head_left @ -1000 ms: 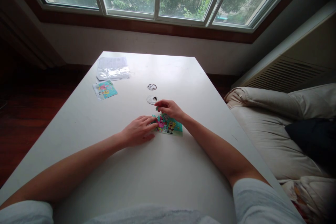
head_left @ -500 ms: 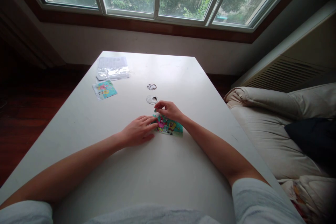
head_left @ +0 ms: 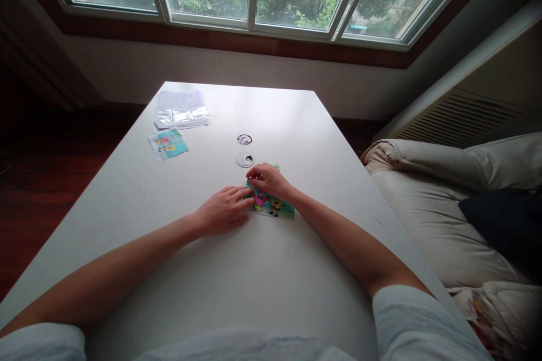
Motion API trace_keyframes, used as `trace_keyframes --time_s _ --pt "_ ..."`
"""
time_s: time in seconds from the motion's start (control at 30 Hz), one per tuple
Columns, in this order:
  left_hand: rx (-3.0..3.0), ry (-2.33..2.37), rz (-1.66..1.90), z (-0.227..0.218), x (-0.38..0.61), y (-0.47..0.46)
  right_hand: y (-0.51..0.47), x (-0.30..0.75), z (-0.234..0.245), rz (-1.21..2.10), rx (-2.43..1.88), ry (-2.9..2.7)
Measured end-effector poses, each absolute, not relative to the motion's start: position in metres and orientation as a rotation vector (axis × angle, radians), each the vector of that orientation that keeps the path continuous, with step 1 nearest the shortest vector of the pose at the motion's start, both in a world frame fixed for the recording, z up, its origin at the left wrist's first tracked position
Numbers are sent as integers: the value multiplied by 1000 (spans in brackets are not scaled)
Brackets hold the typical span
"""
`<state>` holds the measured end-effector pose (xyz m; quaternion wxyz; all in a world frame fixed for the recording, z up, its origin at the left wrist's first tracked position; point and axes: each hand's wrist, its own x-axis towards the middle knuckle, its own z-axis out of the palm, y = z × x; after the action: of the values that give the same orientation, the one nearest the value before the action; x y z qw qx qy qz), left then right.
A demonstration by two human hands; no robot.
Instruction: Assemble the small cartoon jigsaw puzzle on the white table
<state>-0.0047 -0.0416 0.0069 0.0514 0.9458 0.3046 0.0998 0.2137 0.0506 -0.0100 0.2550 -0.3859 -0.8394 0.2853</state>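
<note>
A small jigsaw puzzle [head_left: 277, 207] with a teal cartoon picture, pink and yellow figures on it, lies on the white table [head_left: 228, 287] in front of me. Flat on the table at its left side rests my left hand [head_left: 225, 210], fingers stretched out and the tips on the puzzle's left edge. My right hand [head_left: 269, 179] bends over the puzzle's top left corner, thumb and fingers pinched on a small teal puzzle piece [head_left: 249, 183] there, mostly covered by the fingertips. This hand hides much of the top edge; a bit of green shows beyond the knuckles.
Beyond the puzzle, two round fittings [head_left: 245, 159] are set in the tabletop. A matching picture card [head_left: 169, 143] and a clear plastic bag [head_left: 182, 109] with paper lie at the far left. A pale sofa [head_left: 423, 208] stands along the right side.
My right hand has lowered the puzzle piece from just above the top left corner down onto it, the fingers turning slightly. My left hand has stayed in place.
</note>
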Motion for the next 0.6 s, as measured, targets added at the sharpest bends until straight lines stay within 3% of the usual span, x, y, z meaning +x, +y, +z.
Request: trace_keyframes --time_s 0.6 --pt "2830 943 343 6 -4 -42 51 214 -13 633 -1026 -2334"
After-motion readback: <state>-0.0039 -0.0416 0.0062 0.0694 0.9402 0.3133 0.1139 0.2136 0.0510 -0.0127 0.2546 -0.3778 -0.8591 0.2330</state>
